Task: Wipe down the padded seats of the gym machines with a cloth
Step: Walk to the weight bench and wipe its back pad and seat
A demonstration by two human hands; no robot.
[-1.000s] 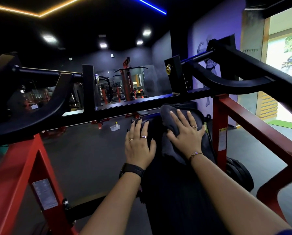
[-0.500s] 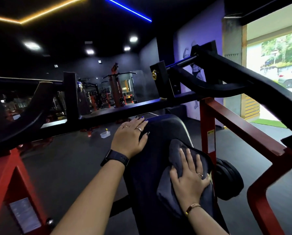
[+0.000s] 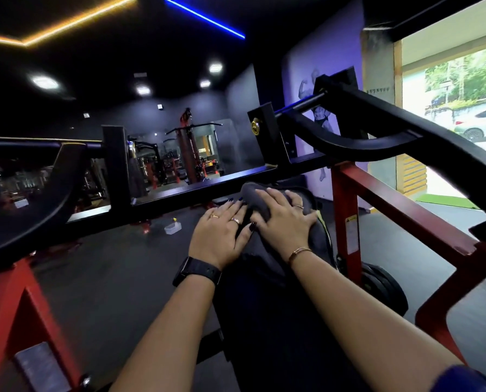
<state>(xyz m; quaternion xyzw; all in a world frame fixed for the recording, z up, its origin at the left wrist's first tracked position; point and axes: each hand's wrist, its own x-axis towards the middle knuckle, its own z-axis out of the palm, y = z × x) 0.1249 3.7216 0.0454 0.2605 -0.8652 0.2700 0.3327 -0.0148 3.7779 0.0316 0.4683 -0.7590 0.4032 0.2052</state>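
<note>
Two hands show: left hand (image 3: 219, 236) and right hand (image 3: 284, 224). One cloth (image 3: 253, 197), one padded seat (image 3: 264, 321), one watch (image 3: 196, 271), one bracelet (image 3: 299, 253), three rings (image 3: 234, 220). In the upper frame are four ceiling lights (image 3: 42, 82) and two light strips (image 3: 207, 21).

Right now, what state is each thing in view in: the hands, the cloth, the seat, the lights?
Padded seat: far end partly covered by the cloth and both hands.
Cloth: bunched, at the seat's far end.
Right hand: fingers spread, pressing the cloth down.
Left hand: flat on the seat, holding nothing.
Ceiling lights: on.
</note>
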